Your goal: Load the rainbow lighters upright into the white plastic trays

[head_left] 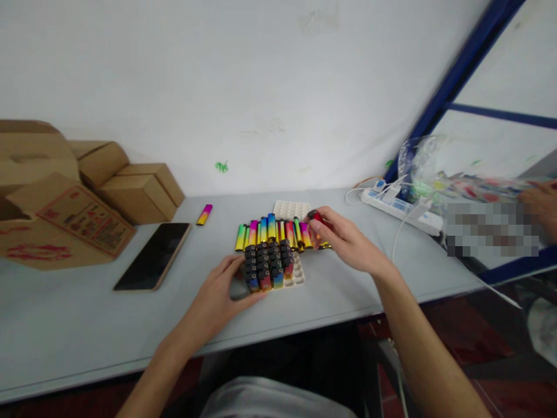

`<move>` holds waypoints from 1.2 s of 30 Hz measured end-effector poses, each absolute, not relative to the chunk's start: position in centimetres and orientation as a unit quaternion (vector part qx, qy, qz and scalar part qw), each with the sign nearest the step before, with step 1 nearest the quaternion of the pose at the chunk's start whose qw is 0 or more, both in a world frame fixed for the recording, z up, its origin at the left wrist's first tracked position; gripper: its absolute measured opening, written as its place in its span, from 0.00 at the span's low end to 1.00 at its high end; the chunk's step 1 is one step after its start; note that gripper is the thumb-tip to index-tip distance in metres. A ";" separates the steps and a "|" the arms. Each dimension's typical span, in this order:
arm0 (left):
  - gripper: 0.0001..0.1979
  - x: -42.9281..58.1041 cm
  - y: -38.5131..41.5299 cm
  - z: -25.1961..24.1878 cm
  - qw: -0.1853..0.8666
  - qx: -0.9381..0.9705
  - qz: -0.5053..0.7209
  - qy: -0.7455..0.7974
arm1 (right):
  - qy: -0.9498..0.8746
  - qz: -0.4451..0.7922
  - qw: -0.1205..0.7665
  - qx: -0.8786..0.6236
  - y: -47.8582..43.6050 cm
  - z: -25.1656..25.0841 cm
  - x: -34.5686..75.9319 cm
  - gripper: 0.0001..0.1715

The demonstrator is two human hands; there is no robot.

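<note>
Upright lighters with black tops stand in rows in a white tray with round pockets; the pockets at its right side show. My left hand curls around the left side of these lighters, thumb at the front, other fingertips partly hidden. Between the fingertips of my right hand is a red lighter with a black top, held above the tray's right rear. Just behind the tray lie several loose lighters in shiny rainbow colours, beside the right fingers.
Another white tray lies at the back. A single lighter, a phone and cardboard boxes are at left. A power strip with cables lies at right, near clear plastic bags and another person's hand.
</note>
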State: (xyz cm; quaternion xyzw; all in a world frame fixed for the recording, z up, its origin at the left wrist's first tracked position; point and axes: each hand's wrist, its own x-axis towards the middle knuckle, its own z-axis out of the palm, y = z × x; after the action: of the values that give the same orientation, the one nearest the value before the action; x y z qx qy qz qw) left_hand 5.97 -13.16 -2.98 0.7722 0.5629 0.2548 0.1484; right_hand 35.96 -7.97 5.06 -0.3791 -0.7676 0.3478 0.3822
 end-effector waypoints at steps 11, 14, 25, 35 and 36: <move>0.35 6.1 -13.2 -2.8 0.162 0.770 0.259 0.560 | -0.843 0.359 0.235 -0.323 -9.6 7.0 36.0 0.14; 0.35 6.2 -13.3 -2.8 0.159 0.770 0.262 0.559 | -0.830 0.375 0.228 -0.344 -9.8 6.7 35.4 0.11; 0.34 6.2 -13.3 -2.7 0.168 0.767 0.264 0.560 | -0.838 0.333 0.224 -0.370 -9.8 5.9 34.5 0.10; 0.34 6.1 -13.3 -2.9 0.161 0.770 0.258 0.561 | -0.852 0.297 0.183 -0.392 -10.3 6.1 33.8 0.11; 0.34 6.1 -13.3 -2.9 0.160 0.770 0.258 0.561 | -0.848 0.298 0.186 -0.397 -10.3 5.9 33.6 0.11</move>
State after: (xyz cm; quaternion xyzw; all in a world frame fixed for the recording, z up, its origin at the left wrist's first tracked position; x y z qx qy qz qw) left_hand 6.12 -13.26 -2.88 0.7702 0.5609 0.2580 0.1599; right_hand 33.61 -10.30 5.87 -0.3968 -0.8481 0.2977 0.1863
